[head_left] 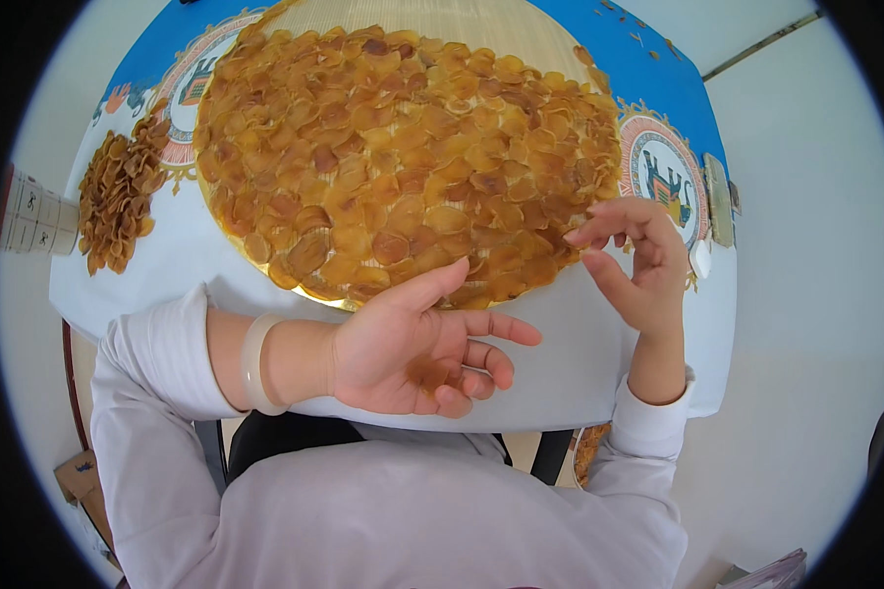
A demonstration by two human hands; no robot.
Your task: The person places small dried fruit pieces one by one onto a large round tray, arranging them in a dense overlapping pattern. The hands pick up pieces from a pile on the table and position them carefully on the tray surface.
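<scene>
My left hand [420, 353] is turned palm up over the table's front edge. A small translucent amber-brown slice [429, 374] rests in its palm under loosely curled fingers, and a pale bangle [254, 364] circles the wrist. Beside the lower right rim of the large round tray [427, 16], my right hand [637, 265] has its thumb and forefinger apart, with no slice visible between them. Its fingertips hover at or just over the outermost slices; contact is unclear. Thin, dried-looking amber slices [390, 169] overlap across most of the tray, while the ribbed surface shows bare at the far side.
Left of the tray lies a heap of browner dried slices [121, 195], next to a white printed container [40, 213]. A flat, pale rectangular object [718, 199] and a small white item [700, 258] lie at the right. The blue-and-white tablecloth [678, 96] bears elephant medallions.
</scene>
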